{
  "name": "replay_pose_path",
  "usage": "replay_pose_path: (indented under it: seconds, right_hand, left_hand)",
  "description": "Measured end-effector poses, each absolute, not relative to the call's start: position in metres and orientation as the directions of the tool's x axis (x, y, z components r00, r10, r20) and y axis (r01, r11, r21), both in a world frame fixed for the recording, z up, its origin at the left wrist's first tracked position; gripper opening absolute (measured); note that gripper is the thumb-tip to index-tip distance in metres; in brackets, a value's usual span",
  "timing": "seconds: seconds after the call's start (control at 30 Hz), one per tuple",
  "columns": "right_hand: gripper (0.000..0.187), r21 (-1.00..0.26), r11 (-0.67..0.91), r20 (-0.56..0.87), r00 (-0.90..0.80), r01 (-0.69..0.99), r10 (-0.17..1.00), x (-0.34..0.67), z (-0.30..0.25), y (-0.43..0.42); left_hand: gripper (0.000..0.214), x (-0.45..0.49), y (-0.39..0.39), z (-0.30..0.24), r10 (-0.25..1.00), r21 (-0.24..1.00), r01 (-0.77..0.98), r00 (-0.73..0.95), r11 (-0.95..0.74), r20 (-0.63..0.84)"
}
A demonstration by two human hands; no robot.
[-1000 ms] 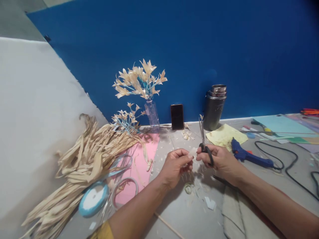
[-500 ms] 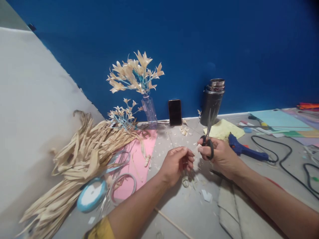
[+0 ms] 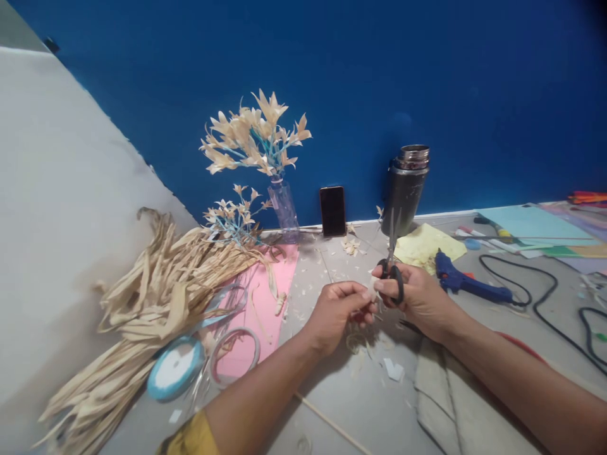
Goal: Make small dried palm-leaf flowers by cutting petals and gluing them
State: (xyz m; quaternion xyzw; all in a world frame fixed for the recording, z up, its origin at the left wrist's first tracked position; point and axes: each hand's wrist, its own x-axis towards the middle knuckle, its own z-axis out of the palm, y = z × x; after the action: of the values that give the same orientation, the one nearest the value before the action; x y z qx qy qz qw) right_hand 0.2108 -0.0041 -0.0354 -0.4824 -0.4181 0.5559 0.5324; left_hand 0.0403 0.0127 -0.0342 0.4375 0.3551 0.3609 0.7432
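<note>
My right hand (image 3: pixel 417 294) is closed round the handles of black-handled scissors (image 3: pixel 392 278), whose blades point up and away. Close beside it, my left hand (image 3: pixel 344 313) has thumb and fingertips pinched on a small pale piece of husk (image 3: pixel 372 285). That piece spans the narrow gap between the two hands, and the fingertips of my right hand also seem to touch it. Small husk scraps (image 3: pixel 358 344) lie on the surface under my hands. Whether the scissor blades are fully closed is hard to make out.
Dried corn husks (image 3: pixel 156 284) are heaped at left, near a blue ribbon spool (image 3: pixel 175 368) and a tape roll (image 3: pixel 257 354). Husk flowers (image 3: pixel 258 136) stand in a clear bottle (image 3: pixel 283 212). A phone (image 3: pixel 332 212), dark flask (image 3: pixel 405 189) and blue glue gun (image 3: pixel 474 287) stand or lie beyond.
My left hand has moved right, up to my right hand, and now pinches the pale husk piece. My right hand with the scissors has shifted slightly left.
</note>
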Motion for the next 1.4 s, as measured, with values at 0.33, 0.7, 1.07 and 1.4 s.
replay_pose_path:
  seconds: [0.33, 0.7, 1.07, 1.4]
  right_hand:
    - [0.037, -0.992, -0.098, -0.099, -0.001, -0.083, 0.995, 0.206, -0.026, -0.008]
    - [0.055, -0.975, -0.138, -0.185, -0.29, 0.176, 0.939, 0.192, -0.03, -0.018]
    - [0.049, -0.97, -0.147, -0.196, -0.263, 0.195, 0.945, 0.188, -0.028, -0.017]
    - [0.05, -0.967, -0.122, -0.177, -0.247, 0.223, 0.953, 0.188, -0.03, -0.018]
  left_hand:
    - [0.03, 0.04, 0.017, -0.031, 0.912, 0.929, -0.287, 0.396, 0.234, -0.107]
    - [0.032, 0.035, 0.025, -0.022, 0.973, 0.841, -0.523, 0.229, 0.139, -0.019]
    - [0.029, 0.035, 0.024, -0.024, 0.975, 0.836, -0.528, 0.218, 0.148, -0.035]
    - [0.032, 0.035, 0.024, -0.023, 0.977, 0.84, -0.525, 0.213, 0.137, -0.026]
